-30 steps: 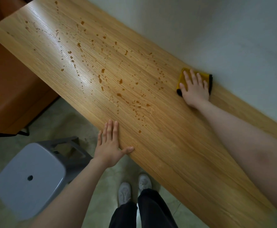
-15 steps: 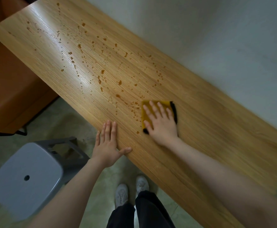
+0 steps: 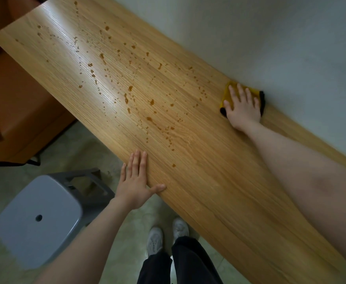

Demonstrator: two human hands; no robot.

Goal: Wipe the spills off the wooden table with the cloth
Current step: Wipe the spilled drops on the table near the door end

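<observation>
A long wooden table [image 3: 219,181] runs diagonally along a white wall. Brown spills [image 3: 127,97] dot its left and middle parts as many small drops and a few larger blots. My right hand [image 3: 243,107] lies flat, fingers spread, pressing a folded yellow cloth [image 3: 228,93] with a dark edge onto the table at its far edge by the wall. The cloth is mostly hidden under the palm. My left hand [image 3: 136,181] rests flat on the table's near edge, holding nothing, thumb out along the wood.
A grey plastic stool [image 3: 38,218] stands on the floor to the left of my legs. An orange-brown seat [image 3: 14,103] sits beyond the table's left end. The white wall [image 3: 270,37] borders the table's far side.
My right hand has slid the cloth from the table's middle back up to the far edge by the wall; several drops in that path are gone. My left hand has stayed put.
</observation>
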